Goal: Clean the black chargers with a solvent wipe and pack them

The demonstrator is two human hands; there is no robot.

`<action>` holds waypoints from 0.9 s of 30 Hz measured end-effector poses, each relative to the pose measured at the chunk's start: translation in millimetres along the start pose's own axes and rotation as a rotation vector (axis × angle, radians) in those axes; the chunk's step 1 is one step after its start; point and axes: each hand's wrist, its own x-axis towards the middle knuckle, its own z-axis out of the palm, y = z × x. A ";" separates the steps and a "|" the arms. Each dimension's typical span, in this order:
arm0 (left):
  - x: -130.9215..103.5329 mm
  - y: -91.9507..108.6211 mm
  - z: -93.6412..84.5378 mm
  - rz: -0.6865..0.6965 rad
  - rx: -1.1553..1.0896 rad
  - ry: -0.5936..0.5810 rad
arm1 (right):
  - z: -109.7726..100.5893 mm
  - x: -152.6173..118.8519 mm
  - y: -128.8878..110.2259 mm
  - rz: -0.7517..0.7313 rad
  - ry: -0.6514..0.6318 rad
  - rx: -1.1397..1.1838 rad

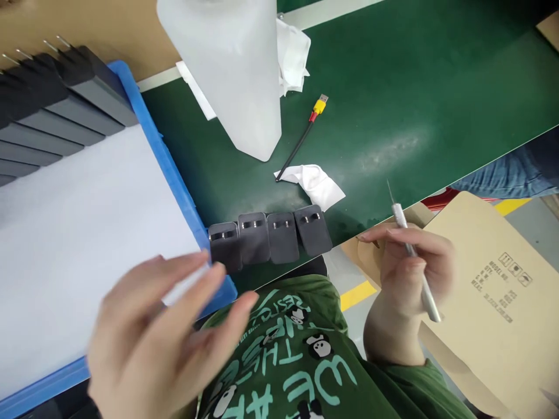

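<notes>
Green worktop (437,75) runs under everything, its near edge climbing to the right, with a pale strip along its far edge. At the left, a blue tray (146,125) covers that end of the worktop; a white sheet (78,233) lines it, and grey-black plugs (102,87) stand packed along its far side, prongs up. Over the tray's near right corner is the left hand (152,337), blurred, fingers spread and thumb wide of them, above the sheet and rim. Just beside the tray's right rim, four black adapters (254,241) lie in a row along the worktop's near edge, prongs upward; the rightmost is turned a little out of line. Beyond them, a big white panel (236,75) reaches in across the far edge, crumpled paper (293,55) showing at its right side. Right of the panel's tip, a short black cable (299,144) slants towards the far edge, its yellow and red USB end away from the person; its black end meets a white cloth (315,183), which lies just behind the adapters. Further right, by the near edge, the right hand (408,276) holds a silver tool (400,216) between thumb and fingers, its thin point angled up towards the worktop. Beyond the near edge at right are a printed carton (489,343) and someone's jeans (509,174).
</notes>
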 end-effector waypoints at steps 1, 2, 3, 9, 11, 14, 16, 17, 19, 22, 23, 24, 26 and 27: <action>3.1 -4.6 0.6 -0.051 0.008 0.067 | -0.2 -1.2 -1.1 0.000 -0.032 0.028; 6.6 -8.0 2.0 -0.095 0.001 0.123 | 0.2 -2.2 -2.5 0.003 -0.054 0.049; 10.3 -10.2 3.7 -0.133 -0.015 0.138 | 1.5 -3.1 -3.7 0.011 -0.072 0.059; 25.6 -11.6 10.5 -0.155 -0.101 -0.053 | 15.3 3.4 0.6 0.043 -0.184 0.077; 29.6 -10.8 11.8 -0.105 -0.108 -0.097 | 14.1 15.9 8.1 -0.054 -0.201 0.026; 35.1 -9.9 14.8 -0.064 -0.121 -0.143 | 8.6 45.5 21.8 -0.185 -0.317 -0.221; 37.3 -9.6 17.0 -0.042 -0.131 -0.148 | 8.1 67.2 30.3 -0.239 -0.416 -0.385; 37.8 -9.4 17.9 -0.038 -0.132 -0.147 | 9.5 76.6 34.1 -0.254 -0.451 -0.426; 38.1 -9.2 19.0 -0.040 -0.134 -0.151 | 14.4 89.3 39.6 -0.287 -0.532 -0.496; 37.8 -9.1 19.3 -0.060 -0.150 -0.161 | 18.7 90.0 39.3 -0.278 -0.613 -0.513; 37.7 -9.4 19.3 -0.065 -0.163 -0.158 | 17.9 85.9 36.3 -0.260 -0.612 -0.484; 37.6 -9.7 19.2 -0.068 -0.180 -0.152 | 16.0 80.5 32.0 -0.237 -0.603 -0.422; 37.6 -11.1 18.8 -0.074 -0.213 -0.153 | 10.8 67.7 20.7 -0.191 -0.611 -0.218; 37.5 -11.9 18.4 -0.081 -0.227 -0.164 | 8.6 61.2 14.7 -0.171 -0.648 -0.124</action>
